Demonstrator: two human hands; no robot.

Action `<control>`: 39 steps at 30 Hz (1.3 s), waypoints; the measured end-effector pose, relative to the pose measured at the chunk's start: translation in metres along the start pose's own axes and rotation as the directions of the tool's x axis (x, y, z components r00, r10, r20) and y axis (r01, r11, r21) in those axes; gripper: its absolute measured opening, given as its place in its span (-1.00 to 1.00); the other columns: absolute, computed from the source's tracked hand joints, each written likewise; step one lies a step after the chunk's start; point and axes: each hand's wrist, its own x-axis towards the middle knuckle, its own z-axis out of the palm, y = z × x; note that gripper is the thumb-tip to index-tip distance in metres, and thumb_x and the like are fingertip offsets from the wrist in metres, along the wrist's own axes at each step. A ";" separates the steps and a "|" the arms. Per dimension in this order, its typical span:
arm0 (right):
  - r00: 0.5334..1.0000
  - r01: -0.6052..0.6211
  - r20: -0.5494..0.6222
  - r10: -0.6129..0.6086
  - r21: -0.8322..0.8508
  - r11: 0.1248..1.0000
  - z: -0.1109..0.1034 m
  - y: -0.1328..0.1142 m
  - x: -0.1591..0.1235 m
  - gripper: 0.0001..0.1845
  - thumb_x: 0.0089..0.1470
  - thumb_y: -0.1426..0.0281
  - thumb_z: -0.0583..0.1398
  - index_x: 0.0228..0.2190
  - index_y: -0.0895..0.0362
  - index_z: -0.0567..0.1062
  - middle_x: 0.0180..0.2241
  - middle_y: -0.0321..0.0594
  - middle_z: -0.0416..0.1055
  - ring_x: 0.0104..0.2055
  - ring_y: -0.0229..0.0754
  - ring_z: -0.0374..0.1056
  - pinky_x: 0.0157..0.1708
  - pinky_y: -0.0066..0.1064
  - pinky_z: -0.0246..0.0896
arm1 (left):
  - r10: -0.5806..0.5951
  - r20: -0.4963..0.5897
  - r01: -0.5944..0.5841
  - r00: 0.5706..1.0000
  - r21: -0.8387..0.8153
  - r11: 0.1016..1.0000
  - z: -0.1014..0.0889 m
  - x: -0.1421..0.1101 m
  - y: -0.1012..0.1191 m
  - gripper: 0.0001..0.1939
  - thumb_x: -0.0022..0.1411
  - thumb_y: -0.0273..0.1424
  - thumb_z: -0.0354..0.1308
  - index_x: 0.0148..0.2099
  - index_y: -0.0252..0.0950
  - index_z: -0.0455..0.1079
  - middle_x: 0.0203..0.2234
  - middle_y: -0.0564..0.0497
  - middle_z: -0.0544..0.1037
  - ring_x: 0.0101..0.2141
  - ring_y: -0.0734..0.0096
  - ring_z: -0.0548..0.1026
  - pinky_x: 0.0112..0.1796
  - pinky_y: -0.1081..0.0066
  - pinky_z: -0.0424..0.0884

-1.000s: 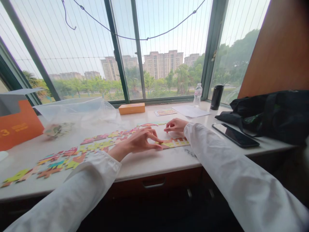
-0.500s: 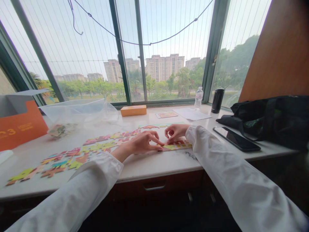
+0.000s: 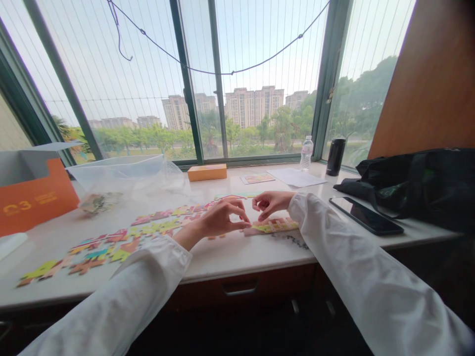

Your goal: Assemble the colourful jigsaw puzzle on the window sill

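Note:
Low over the worktop, my left hand (image 3: 224, 217) is loosely curved at the left end of a joined strip of jigsaw puzzle (image 3: 272, 227). Its thumb and index tips are close together, with no piece visible between them. Just behind the strip hovers my right hand (image 3: 273, 203), fingers curled and thumb apart from them; I see nothing in it. The strip is brown, yellow and red. Another puzzle section (image 3: 230, 197) with a reddish arch lies beyond my hands, partly hidden. Many loose jigsaw pieces (image 3: 98, 252) spread to the left, some behind my left forearm.
An orange box (image 3: 37, 198) and a clear plastic bag (image 3: 118, 170) stand at left. Along the back are a small orange box (image 3: 207, 172), a picture card (image 3: 258, 178), white paper (image 3: 297, 178), a water bottle (image 3: 306, 153) and a black flask (image 3: 336, 157). A phone (image 3: 365, 216) and black bag (image 3: 419, 183) lie right.
My left fingers have risen slightly off the strip and the index finger has curled back. The right fingers have shifted only a little. The whole view has tilted slightly.

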 end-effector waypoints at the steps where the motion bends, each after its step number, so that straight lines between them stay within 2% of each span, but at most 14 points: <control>1: 1.000 0.002 0.004 -0.002 0.004 1.000 0.001 -0.001 0.000 -0.47 -0.20 0.10 0.42 -0.44 0.13 0.26 -0.64 -0.57 -0.06 -0.57 -0.43 -0.14 -0.55 -0.47 -0.30 | -0.006 0.030 0.007 1.000 -0.016 1.000 0.000 0.000 -0.001 -0.78 0.21 -0.18 0.25 -0.26 -0.18 0.62 -0.40 0.02 0.52 -0.34 0.45 0.47 -0.15 0.39 0.34; 5: 0.998 -0.048 0.046 0.048 -0.001 0.999 0.003 0.000 0.001 -0.44 -0.26 0.10 0.44 -0.45 0.13 0.26 -0.62 -0.55 0.02 -0.55 -0.42 -0.06 -0.54 -0.48 -0.24 | -0.014 0.067 0.017 0.998 -0.050 0.999 0.000 -0.002 -0.002 -0.80 0.19 -0.18 0.28 -0.25 -0.16 0.62 -0.38 0.03 0.53 -0.36 0.48 0.47 -0.25 0.45 0.33; 11: 1.000 0.007 0.017 -0.008 0.039 0.999 0.003 -0.003 0.000 -0.43 -0.24 0.09 0.43 -0.48 0.12 0.21 -0.62 -0.55 -0.06 -0.55 -0.44 -0.15 -0.54 -0.47 -0.29 | -0.001 -0.010 0.001 1.000 0.012 1.000 -0.002 -0.002 -0.001 -0.76 0.24 -0.18 0.22 -0.24 -0.21 0.61 -0.41 0.01 0.53 -0.33 0.43 0.46 -0.12 0.37 0.32; 17: 0.997 -0.061 0.057 0.059 0.020 0.998 0.006 0.004 0.005 -0.41 -0.29 0.06 0.43 -0.48 0.12 0.22 -0.61 -0.54 0.02 -0.54 -0.42 -0.04 -0.55 -0.49 -0.24 | -0.023 0.098 0.025 0.995 -0.015 1.000 0.000 -0.005 -0.006 -0.74 0.20 -0.13 0.25 -0.22 -0.19 0.61 -0.39 0.02 0.52 -0.37 0.48 0.45 -0.25 0.45 0.33; 22: 0.999 -0.015 0.031 0.013 0.054 0.998 0.005 0.006 0.006 -0.43 -0.28 0.10 0.44 -0.46 0.12 0.24 -0.62 -0.55 0.02 -0.54 -0.42 -0.04 -0.54 -0.50 -0.22 | -0.043 0.106 0.046 0.993 -0.028 0.999 0.001 -0.004 -0.007 -0.73 0.20 -0.13 0.24 -0.25 -0.20 0.61 -0.40 0.03 0.51 -0.39 0.50 0.44 -0.29 0.48 0.31; 31: 0.991 -0.098 0.098 0.095 0.025 0.995 0.007 0.012 0.010 -0.41 -0.31 0.09 0.44 -0.45 0.12 0.24 -0.64 -0.55 0.10 -0.57 -0.42 -0.02 -0.58 -0.52 -0.20 | -0.092 0.110 0.093 0.990 -0.010 0.996 0.000 -0.005 -0.007 -0.71 0.20 -0.11 0.24 -0.21 -0.21 0.59 -0.45 0.06 0.51 -0.44 0.54 0.40 -0.35 0.51 0.27; 39: 0.993 -0.078 0.091 0.079 -0.013 0.997 0.008 0.006 0.008 -0.42 -0.30 0.07 0.43 -0.47 0.13 0.25 -0.62 -0.53 0.09 -0.55 -0.42 0.01 -0.56 -0.50 -0.17 | -0.113 0.117 0.109 0.987 0.037 0.993 -0.002 -0.008 -0.004 -0.73 0.21 -0.14 0.24 -0.17 -0.20 0.58 -0.45 0.08 0.54 -0.43 0.53 0.43 -0.33 0.52 0.27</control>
